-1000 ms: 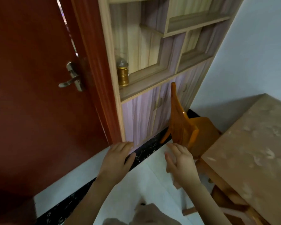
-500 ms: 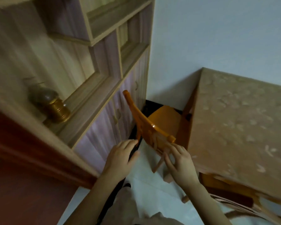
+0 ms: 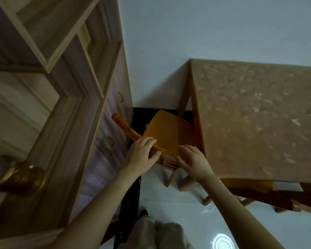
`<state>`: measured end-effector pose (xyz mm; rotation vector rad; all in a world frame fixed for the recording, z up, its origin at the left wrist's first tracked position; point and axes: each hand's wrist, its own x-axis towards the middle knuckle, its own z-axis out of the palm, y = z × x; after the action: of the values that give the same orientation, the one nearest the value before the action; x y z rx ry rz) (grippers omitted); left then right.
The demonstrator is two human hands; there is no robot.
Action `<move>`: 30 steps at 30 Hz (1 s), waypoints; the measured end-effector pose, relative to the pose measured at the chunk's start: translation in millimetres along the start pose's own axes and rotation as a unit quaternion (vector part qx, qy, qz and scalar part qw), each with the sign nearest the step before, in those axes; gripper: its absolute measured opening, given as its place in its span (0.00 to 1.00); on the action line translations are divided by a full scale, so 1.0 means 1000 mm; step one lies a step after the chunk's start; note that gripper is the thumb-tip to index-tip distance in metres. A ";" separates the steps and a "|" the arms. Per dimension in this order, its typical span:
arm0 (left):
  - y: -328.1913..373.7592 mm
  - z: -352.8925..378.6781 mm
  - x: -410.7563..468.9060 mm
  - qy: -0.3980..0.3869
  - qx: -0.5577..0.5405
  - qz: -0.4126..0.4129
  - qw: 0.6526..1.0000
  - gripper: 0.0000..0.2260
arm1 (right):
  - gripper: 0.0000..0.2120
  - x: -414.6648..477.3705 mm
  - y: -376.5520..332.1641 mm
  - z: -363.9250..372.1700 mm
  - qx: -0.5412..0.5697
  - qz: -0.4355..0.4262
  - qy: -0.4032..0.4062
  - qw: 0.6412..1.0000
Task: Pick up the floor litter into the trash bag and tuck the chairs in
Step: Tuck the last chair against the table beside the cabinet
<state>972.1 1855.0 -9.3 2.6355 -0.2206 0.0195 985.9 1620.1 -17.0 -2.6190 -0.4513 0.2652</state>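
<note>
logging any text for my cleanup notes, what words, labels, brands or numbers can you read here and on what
None: no text can be read anywhere in this view.
gold-lidded jar on the cabinet shelf: too blurred to tell whether it has a label.
cabinet, table and chair: plain surfaces with no words, numbers or signs.

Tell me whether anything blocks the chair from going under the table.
Nothing visible blocks the chair; its seat reaches the edge of the table. The table leg stands close by the seat's far corner and might catch. The left hand and right hand grip the backrest.
</note>
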 end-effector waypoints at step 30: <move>-0.083 0.039 0.118 0.007 -0.040 0.096 0.995 0.20 | 0.03 0.082 0.019 0.047 0.230 0.068 0.024 0.970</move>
<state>1100.5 1890.2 -76.6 2.5241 -0.4580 0.0925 1055.0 1652.6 -75.5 -2.1950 -0.1670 0.3097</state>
